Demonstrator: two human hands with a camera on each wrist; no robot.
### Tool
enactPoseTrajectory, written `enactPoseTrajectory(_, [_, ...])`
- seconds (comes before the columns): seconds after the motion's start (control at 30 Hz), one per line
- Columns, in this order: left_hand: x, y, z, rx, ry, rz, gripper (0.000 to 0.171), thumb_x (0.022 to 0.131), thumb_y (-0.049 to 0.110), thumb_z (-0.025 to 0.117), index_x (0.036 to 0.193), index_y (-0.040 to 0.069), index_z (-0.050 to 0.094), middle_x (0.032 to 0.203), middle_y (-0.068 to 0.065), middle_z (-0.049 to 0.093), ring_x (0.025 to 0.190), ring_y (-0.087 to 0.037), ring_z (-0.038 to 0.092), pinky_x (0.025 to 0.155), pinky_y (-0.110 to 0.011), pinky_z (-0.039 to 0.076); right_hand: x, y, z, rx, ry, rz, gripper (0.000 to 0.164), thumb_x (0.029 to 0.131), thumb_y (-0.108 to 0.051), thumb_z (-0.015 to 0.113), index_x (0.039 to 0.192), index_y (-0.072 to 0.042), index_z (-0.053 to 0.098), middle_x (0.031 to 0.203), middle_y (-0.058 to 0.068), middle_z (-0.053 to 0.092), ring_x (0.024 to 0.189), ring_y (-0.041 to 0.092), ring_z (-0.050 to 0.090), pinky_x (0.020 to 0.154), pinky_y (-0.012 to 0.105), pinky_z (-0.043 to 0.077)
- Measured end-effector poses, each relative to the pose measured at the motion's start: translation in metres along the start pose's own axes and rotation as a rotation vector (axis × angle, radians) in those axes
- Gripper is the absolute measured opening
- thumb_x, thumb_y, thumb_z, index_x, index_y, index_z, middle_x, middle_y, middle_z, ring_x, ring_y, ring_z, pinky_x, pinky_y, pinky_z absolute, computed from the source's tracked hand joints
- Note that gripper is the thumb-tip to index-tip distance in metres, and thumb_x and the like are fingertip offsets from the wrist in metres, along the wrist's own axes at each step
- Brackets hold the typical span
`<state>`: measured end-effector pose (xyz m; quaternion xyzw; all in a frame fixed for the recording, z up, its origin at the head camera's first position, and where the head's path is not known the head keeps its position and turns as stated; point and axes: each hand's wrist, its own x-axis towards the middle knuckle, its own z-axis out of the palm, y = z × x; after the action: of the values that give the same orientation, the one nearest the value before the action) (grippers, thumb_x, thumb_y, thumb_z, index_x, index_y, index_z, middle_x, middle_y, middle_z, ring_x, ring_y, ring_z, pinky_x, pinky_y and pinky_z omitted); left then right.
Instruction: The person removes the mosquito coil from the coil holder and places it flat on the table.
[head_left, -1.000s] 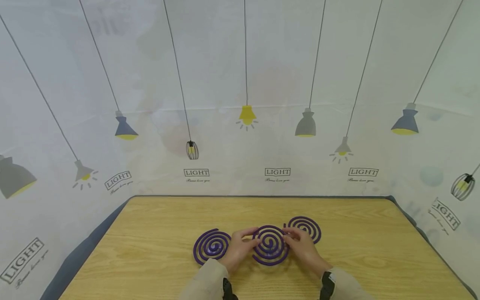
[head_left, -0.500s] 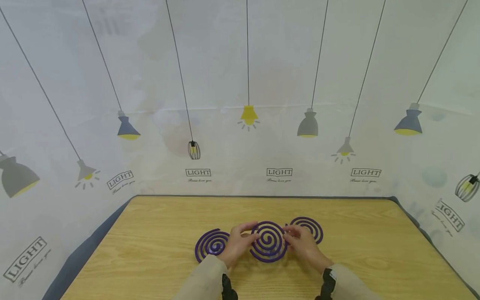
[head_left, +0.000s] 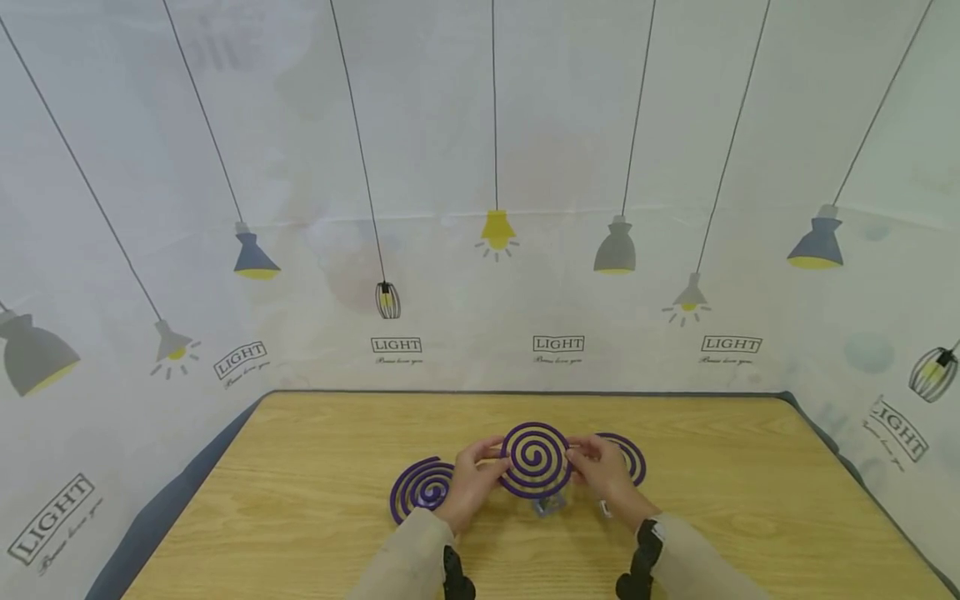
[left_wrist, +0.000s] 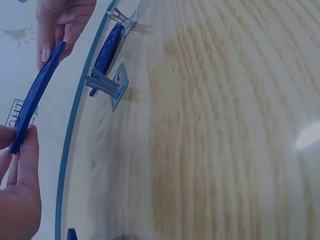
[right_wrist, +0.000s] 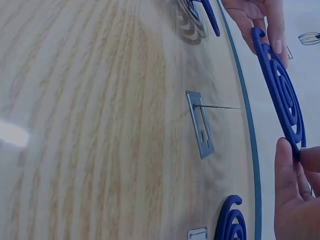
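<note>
Between my two hands a purple mosquito coil (head_left: 536, 460) is held up off the table, facing me. My left hand (head_left: 468, 482) pinches its left rim with thumb and fingers, and my right hand (head_left: 609, 477) pinches the right rim. The same coil (right_wrist: 282, 87) appears nearly edge-on in the right wrist view. Below it on the table stands a small metal coil stand (head_left: 549, 504) with a thin upright spike (right_wrist: 220, 106). A second coil (head_left: 416, 492) is left of my left hand, over a stand. A third coil (head_left: 633, 454) is partly hidden behind my right hand.
Another metal piece (head_left: 605, 508) lies beneath my right hand. The wooden table (head_left: 315, 450) ends at a dark back edge, against a light wall covering (head_left: 442, 292) printed with lamps.
Both hands have lifted the middle coil up and away from the table. The metal stand beneath it now shows. The left coil stays put, while the right one is more covered by my hand.
</note>
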<state>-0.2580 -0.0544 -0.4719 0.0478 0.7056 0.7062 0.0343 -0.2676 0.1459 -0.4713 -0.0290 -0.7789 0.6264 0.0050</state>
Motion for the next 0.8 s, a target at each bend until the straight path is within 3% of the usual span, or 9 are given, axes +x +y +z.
enactPoseTrajectory(0.13, [0.008, -0.008, 0.001, 0.025, 0.057, 0.001, 0.037, 0.081, 0.002, 0.059, 0.117, -0.003, 0.053, 0.099, -0.015, 0.057, 0.08, -0.019, 0.06, 0.064, -0.029, 0.052, 0.004, -0.003, 0.001, 0.016, 0.009, 0.016, 0.024, 0.085, -0.001, 0.055, 0.108, 0.005, 0.056, 0.089, 0.012, 0.06, 0.063, 0.018, 0.058, 0.063, 0.039, 0.053])
enactPoseTrajectory(0.5, [0.022, -0.006, 0.009, 0.062, 0.222, 0.019, 0.029, 0.078, 0.001, 0.061, 0.107, -0.003, 0.059, 0.092, -0.013, 0.059, 0.075, -0.017, 0.06, 0.058, -0.026, 0.052, 0.013, -0.009, 0.005, 0.028, 0.013, 0.065, 0.028, 0.086, -0.003, 0.054, 0.113, 0.004, 0.054, 0.098, 0.017, 0.059, 0.065, 0.015, 0.059, 0.065, 0.037, 0.053])
enactPoseTrajectory(0.8, [0.03, -0.015, 0.014, 0.123, 0.323, 0.012, 0.028, 0.074, -0.004, 0.063, 0.102, -0.006, 0.06, 0.09, -0.016, 0.06, 0.073, -0.021, 0.06, 0.056, -0.027, 0.052, 0.02, 0.001, 0.011, 0.006, 0.009, 0.054, 0.025, 0.085, 0.003, 0.052, 0.108, 0.009, 0.054, 0.091, 0.02, 0.058, 0.067, 0.019, 0.06, 0.064, 0.037, 0.053])
